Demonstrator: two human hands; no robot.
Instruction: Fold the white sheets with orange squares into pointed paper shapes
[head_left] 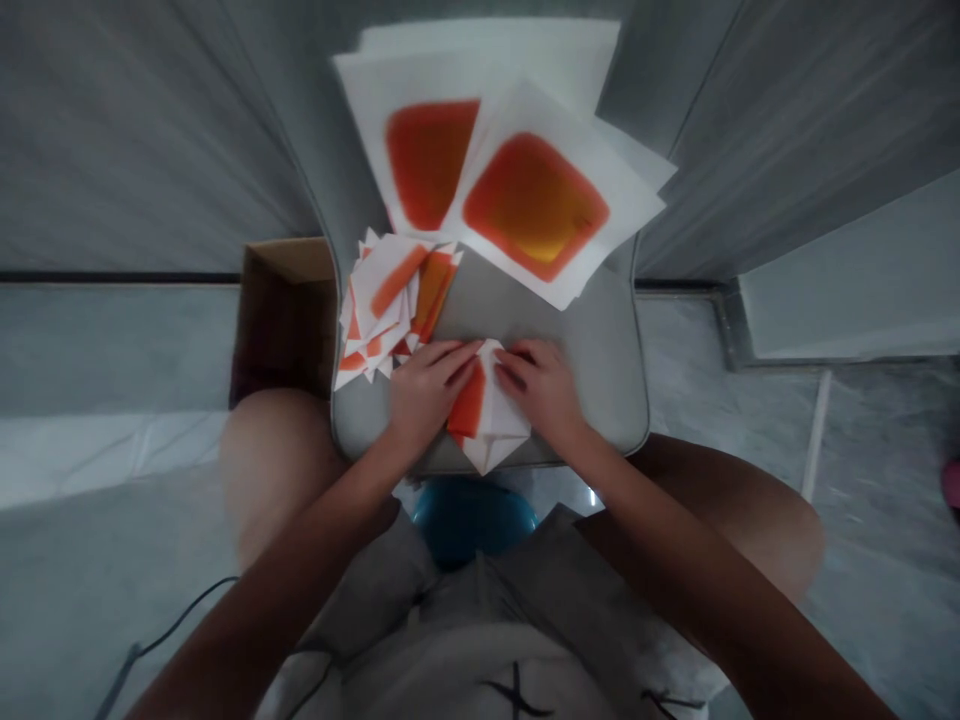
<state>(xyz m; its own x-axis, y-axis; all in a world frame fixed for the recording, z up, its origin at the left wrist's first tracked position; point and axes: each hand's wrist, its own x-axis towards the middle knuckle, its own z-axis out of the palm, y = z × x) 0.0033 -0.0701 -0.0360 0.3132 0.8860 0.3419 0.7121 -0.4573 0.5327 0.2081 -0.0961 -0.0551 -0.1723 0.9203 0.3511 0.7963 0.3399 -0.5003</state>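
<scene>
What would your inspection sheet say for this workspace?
surface: grey padded seat holding the paper
job's things: folded paper under both hands; folded pieces and orange-printed sheets piled beyond
clutter: cardboard box beside the seat
grippers: left hand and right hand resting flat on the paper
cables: dark cable at lower left
surroundings: grey stone floor, blue round object below the seat

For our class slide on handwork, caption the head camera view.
Left hand and right hand press folded orange-and-white paper on a grey seat, beside a heap of folded pieces.
</scene>
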